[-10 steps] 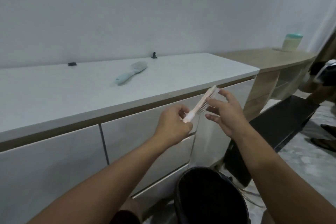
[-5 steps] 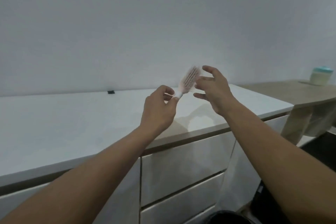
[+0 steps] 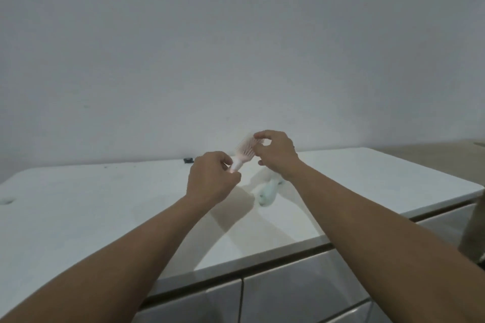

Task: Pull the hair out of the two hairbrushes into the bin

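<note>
A pink hairbrush [image 3: 245,149] is held up over the white countertop [image 3: 105,204], bristles facing right. My left hand [image 3: 212,178] grips its handle. My right hand [image 3: 275,152] is at the brush head, with thumb and fingers curled and pinching at the bristles; any hair between the fingertips is too small to see. A pale green hairbrush [image 3: 267,191] lies on the countertop below my right wrist, partly hidden by it. The bin is out of view.
A small black object [image 3: 188,160] sits at the back of the countertop by the wall. White drawer fronts [image 3: 301,294] run below the counter edge. A wooden surface [image 3: 430,155] adjoins at the right.
The view has tilted up and swung, so the bin has dropped out of sight and the green brush shows again. Both hands with the pink brush now sit over the countertop.
</note>
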`<state>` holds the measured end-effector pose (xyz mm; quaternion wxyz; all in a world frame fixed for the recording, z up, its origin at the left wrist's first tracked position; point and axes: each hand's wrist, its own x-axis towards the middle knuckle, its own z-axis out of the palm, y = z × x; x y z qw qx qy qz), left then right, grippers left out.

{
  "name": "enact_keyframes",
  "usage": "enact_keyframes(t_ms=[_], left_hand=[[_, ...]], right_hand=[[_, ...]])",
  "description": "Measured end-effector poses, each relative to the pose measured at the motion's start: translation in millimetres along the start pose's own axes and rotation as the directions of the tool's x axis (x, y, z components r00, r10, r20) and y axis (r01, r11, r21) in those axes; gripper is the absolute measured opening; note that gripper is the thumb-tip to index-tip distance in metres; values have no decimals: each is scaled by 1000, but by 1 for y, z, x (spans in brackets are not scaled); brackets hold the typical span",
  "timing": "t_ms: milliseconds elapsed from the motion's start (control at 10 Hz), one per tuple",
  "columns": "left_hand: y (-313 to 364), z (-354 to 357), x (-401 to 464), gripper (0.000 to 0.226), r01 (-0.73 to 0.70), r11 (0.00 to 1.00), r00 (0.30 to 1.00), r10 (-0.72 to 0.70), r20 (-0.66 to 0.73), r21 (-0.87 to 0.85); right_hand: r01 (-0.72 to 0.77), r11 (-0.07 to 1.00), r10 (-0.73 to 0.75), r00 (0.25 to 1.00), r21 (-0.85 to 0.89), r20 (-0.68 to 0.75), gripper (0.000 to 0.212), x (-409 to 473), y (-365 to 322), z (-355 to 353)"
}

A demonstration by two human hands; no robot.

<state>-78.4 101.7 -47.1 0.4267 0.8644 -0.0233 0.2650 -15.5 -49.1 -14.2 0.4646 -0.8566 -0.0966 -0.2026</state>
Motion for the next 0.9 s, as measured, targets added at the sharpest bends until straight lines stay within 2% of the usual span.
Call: enact_keyframes(t_ms=[100, 300, 400, 500, 700, 800, 900], left_hand=[[-14, 6, 6, 24, 45, 999, 999, -45, -6, 20], [-32, 18, 14, 23, 72, 984, 997, -75, 15, 163], [-34, 19, 12, 20, 32, 958, 999, -41, 25, 286], [-37, 20, 11, 22, 4, 923, 999, -18, 34, 384], [-39, 23, 9, 28, 44, 933, 999, -52, 14, 356], [-35, 22, 6, 38, 59, 948, 998, -60, -6, 313], [-31, 19, 1, 47, 56, 944, 998, -49, -28, 324]], right_hand=[[172, 915, -105, 975, -364, 196, 33, 6, -1, 13], [257, 775, -1, 914, -577, 406, 29, 20, 15, 33], [255, 758, 17, 912, -600, 409, 33, 20, 23, 41], [238, 769, 27, 916, -594, 401, 20, 20, 24, 47], [197, 790, 44, 926, -581, 374, 25, 13, 27, 44], [140, 843, -12, 970, -519, 242, 41, 6, 26, 34], [155, 876, -123, 987, -458, 99, 40, -7, 31, 22]])
